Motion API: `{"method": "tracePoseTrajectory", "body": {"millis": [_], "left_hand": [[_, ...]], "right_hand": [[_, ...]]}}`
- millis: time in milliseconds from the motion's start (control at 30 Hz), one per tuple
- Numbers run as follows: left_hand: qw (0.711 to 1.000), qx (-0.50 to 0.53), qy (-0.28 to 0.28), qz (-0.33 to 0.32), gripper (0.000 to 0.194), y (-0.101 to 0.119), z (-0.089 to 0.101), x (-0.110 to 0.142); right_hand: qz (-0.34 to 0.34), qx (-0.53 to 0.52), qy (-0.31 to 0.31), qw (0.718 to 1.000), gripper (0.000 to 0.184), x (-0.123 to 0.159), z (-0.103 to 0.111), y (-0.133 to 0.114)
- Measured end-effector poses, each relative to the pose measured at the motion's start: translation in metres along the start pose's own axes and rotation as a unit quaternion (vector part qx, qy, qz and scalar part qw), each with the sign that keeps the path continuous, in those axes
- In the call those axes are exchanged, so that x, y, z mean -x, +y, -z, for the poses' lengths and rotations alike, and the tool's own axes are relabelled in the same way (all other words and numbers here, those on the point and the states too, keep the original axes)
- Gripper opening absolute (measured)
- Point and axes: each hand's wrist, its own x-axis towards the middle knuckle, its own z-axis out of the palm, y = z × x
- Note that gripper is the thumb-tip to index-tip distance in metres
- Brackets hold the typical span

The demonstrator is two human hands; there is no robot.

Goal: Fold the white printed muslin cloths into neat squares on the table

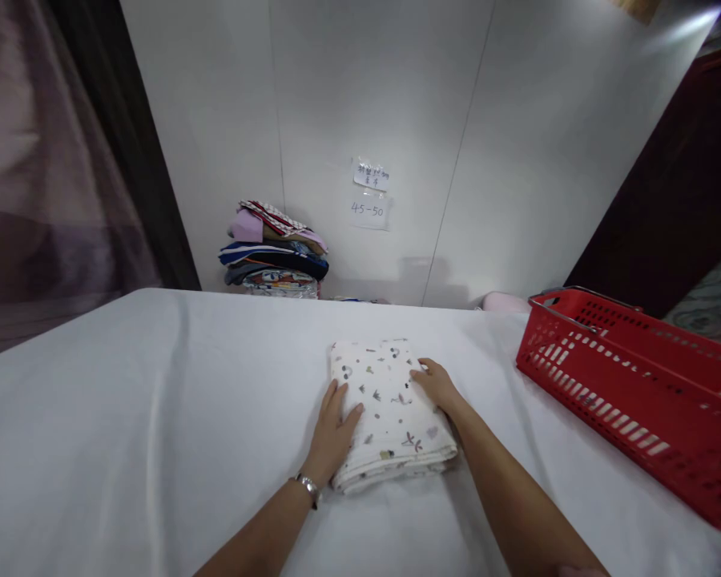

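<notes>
A folded white cloth with small printed motifs (pixel 389 409) lies on the white-covered table (pixel 156 417) in front of me. My left hand (pixel 334 433), with a watch on its wrist, lies flat on the cloth's left edge, fingers stretched out. My right hand (pixel 437 386) rests on the cloth's right edge with the fingers flat against it. Neither hand grips anything.
A red plastic basket (pixel 630 385) stands on the table at the right. A stack of folded clothes (pixel 275 252) sits at the back against the white wall, below a paper note (pixel 369 196). A pink object (pixel 505 302) peeks out behind the table's far edge.
</notes>
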Motion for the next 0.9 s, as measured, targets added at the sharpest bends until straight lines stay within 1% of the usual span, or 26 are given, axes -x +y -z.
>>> {"method": "tracePoseTrajectory", "body": {"millis": [133,300,433,533,633,733,800,900], "left_hand": [[1.000,0.022,-0.005,0.007,0.052,0.003,-0.001,0.002],[1.000,0.027,-0.011,0.001,0.050,0.001,-0.004,0.003],[1.000,0.020,-0.015,-0.009,0.048,-0.001,-0.005,0.003],[1.000,0.014,-0.014,-0.017,0.045,-0.001,-0.005,0.002],[0.999,-0.001,-0.016,-0.037,0.043,-0.003,-0.006,0.002],[0.998,-0.014,-0.026,-0.049,0.043,-0.006,-0.007,0.001],[0.998,-0.017,-0.034,-0.046,0.044,-0.006,-0.007,0.001],[0.998,-0.016,-0.047,-0.034,0.046,-0.001,-0.006,0.002]], "right_hand": [[-0.002,0.067,0.000,0.998,0.042,-0.002,0.003,0.005],[0.010,0.133,0.005,0.991,0.040,-0.016,0.007,-0.008],[0.031,0.150,0.023,0.988,0.036,-0.025,0.001,-0.020],[0.033,0.153,0.030,0.987,0.033,-0.026,-0.003,-0.020],[0.013,0.156,0.020,0.988,0.035,-0.023,-0.002,-0.016],[-0.004,0.147,0.008,0.989,0.044,-0.016,0.006,-0.010],[-0.016,0.134,0.002,0.991,0.052,-0.008,0.013,-0.006],[-0.033,0.104,-0.007,0.994,0.061,0.012,0.023,0.003]]}}
